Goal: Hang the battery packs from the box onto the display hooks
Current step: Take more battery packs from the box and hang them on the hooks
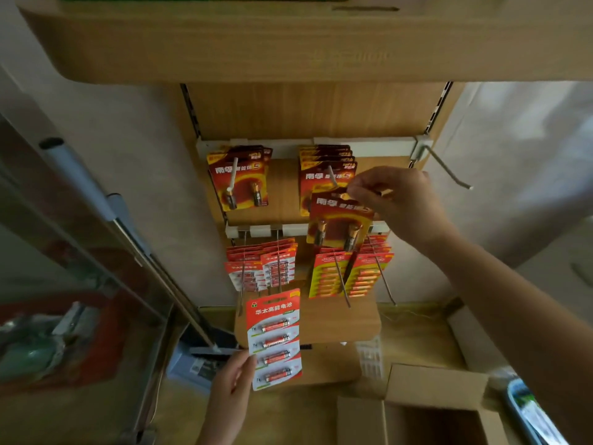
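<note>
Lowest in view, a strip of four batteries [275, 340] is pinched by the left hand [231, 385] near the open box [430, 409]; a red pack [339, 221] gripped by the right hand [393, 200] is judged mid-hanging, its hole yet to be threaded onto the upper hook [332, 177]

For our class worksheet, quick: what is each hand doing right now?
Left hand: closed on the four-battery strip pack, at its lower edge.
Right hand: pinching the top of the two-battery pack at the upper hook.
</note>
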Available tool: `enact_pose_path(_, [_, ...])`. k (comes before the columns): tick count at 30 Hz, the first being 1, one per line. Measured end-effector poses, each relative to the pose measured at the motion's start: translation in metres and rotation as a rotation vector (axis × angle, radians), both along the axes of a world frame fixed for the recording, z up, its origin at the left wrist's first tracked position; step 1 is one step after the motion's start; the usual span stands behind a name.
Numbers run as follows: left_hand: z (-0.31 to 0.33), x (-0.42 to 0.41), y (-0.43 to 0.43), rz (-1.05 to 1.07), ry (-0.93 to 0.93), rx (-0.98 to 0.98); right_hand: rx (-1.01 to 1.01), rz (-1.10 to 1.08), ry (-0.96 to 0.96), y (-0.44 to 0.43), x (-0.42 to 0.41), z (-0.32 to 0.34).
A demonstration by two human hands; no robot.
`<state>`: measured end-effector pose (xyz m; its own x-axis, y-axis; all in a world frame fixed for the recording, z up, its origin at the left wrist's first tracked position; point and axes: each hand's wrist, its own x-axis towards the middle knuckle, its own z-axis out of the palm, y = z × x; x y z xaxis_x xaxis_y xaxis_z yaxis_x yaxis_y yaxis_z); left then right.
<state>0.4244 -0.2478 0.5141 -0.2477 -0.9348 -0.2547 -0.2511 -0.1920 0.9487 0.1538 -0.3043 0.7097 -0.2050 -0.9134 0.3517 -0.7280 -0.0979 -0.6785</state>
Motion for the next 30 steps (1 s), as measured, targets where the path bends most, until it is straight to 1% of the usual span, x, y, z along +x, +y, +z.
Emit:
enact_pose_path(5, [-0.012,0.005,-0.002,0.011,0.015,0.01,0.036,-0.026,0.056,-0.021,-0.003,0.001])
enact_pose_path(10, [-0.026,0.007,-0.003,0.007,-0.006,0.009,0.033,-0.082,0.06,-0.042,-0.007,-0.005])
enact_pose_path(13, [-0.042,0.009,-0.004,-0.032,-0.05,-0.011,-0.039,-0.156,0.057,-0.054,-0.002,-0.014])
enact_pose_path(16, [-0.062,0.01,-0.006,-0.062,-0.066,-0.03,-0.203,-0.23,0.02,-0.047,0.007,-0.029])
enact_pose_path(18, [-0.073,0.008,-0.006,-0.073,-0.064,-0.016,-0.301,-0.245,-0.057,-0.027,0.017,-0.044])
enact_pose_path(19, [-0.078,0.007,-0.007,-0.08,-0.046,0.014,-0.309,-0.241,-0.106,-0.014,0.022,-0.053])
enact_pose_path(22, [-0.091,0.003,-0.01,-0.094,-0.004,0.073,-0.197,-0.174,-0.219,0.028,0.041,-0.1])
enact_pose_path(24, [-0.098,0.002,-0.013,-0.094,0.012,0.077,-0.054,-0.115,-0.235,0.05,0.055,-0.144])
enact_pose_path(27, [-0.111,0.0,-0.018,-0.083,0.005,0.051,0.242,-0.064,-0.215,0.066,0.075,-0.209])
enact_pose_path(28, [-0.116,-0.001,-0.019,-0.088,0.004,0.045,0.313,-0.051,-0.227,0.067,0.08,-0.225])
enact_pose_path(30, [-0.121,-0.001,-0.022,-0.099,0.016,0.05,0.391,-0.038,-0.275,0.065,0.086,-0.241])
